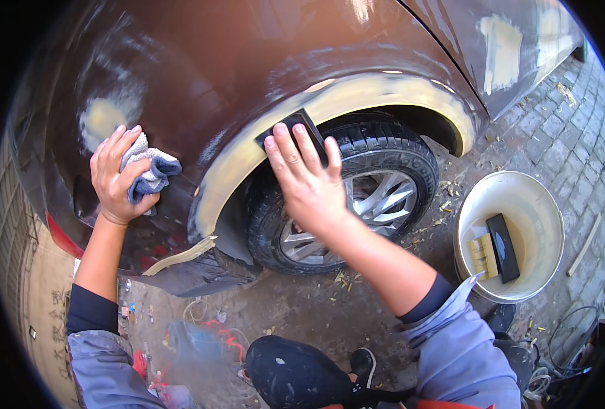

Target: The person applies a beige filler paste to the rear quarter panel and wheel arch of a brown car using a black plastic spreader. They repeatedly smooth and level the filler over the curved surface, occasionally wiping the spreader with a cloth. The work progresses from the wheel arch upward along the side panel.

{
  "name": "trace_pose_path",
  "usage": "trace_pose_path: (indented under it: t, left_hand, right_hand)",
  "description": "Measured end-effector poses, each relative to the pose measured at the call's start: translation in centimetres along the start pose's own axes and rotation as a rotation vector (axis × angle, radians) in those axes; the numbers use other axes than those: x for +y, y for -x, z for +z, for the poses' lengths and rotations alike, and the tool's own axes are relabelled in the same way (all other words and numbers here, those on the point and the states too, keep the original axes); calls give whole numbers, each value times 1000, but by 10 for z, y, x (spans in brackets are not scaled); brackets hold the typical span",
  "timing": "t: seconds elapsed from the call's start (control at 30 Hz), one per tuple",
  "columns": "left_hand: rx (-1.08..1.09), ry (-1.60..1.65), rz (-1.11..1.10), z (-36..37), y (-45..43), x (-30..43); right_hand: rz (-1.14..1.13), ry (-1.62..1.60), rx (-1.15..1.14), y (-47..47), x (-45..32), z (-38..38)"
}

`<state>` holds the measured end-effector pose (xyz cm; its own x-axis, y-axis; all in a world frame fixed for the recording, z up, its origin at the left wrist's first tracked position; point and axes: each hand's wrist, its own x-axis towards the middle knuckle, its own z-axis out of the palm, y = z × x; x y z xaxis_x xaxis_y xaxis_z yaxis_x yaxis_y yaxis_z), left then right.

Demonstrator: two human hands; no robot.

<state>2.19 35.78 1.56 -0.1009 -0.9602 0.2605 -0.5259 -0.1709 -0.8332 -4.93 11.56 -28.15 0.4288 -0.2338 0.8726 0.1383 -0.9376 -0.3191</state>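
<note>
My left hand (120, 179) grips a folded white and blue cloth (154, 168) against the dark brown car body panel (195, 76), just below a round patch of pale filler (101, 118). My right hand (310, 176) presses a black sanding block (295, 130) with spread fingers on the filler-coated wheel arch (384, 92). The block's underside is hidden. Behind my right wrist is the tyre (266, 225) with its silver alloy wheel (384, 197).
A white bucket (558, 225) at the right holds water, a black block (503, 248) and a yellowish block (483, 255). Red hose (228, 337) lies on the ground at lower left. Grey paving (578, 143) extends at the right.
</note>
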Motion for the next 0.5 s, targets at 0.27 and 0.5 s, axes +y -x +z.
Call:
trace_pose_path:
  t: [0.27,0.5]
  left_hand:
    - [3,2,11,-6,5,-5]
    - [3,3,4,-1,7,-2]
  right_hand:
    - [525,-37,121,-18,58,-12]
    - [28,154,55,3,40,3]
